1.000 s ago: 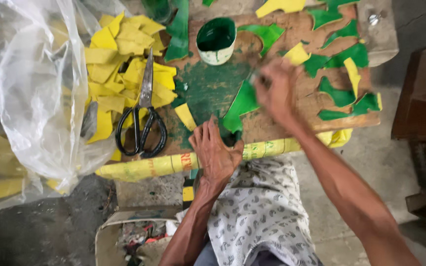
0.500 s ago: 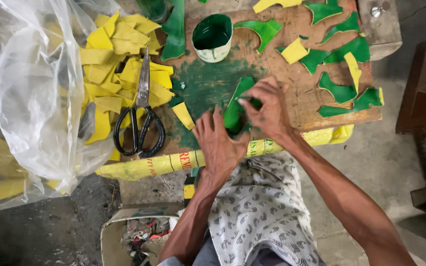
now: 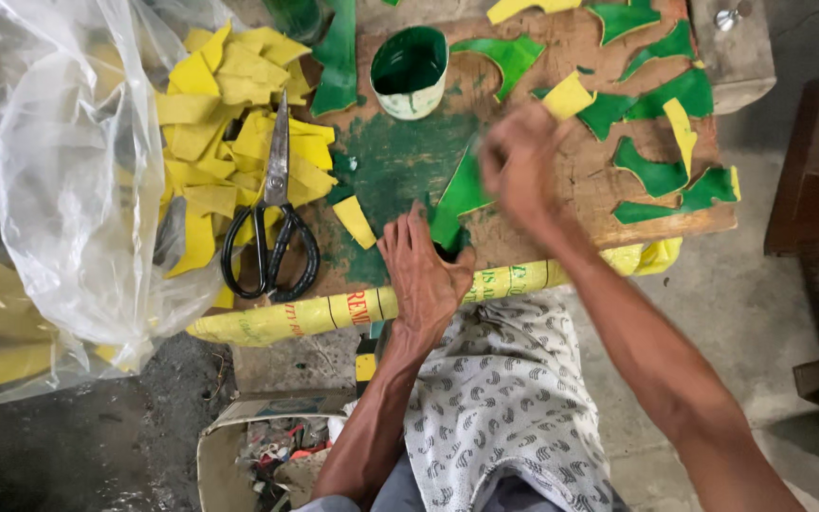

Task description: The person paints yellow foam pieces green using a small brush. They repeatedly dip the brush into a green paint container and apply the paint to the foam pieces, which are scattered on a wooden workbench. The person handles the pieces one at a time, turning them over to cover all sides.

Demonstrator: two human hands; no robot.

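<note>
Head view: green cut piece, glossy, pointed, lying on paint-stained wooden board below green-smeared cup; left hand flat, fingers spread, pinning its lower end; right hand blurred above it, finger state unclear; scissors on yellow scraps

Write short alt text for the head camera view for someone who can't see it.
Seen from above, a person's left hand presses a green painted piece onto a wooden board while the blurred right hand works over it. Black-handled scissors lie on yellow pieces, near a cup of green paint.
</note>
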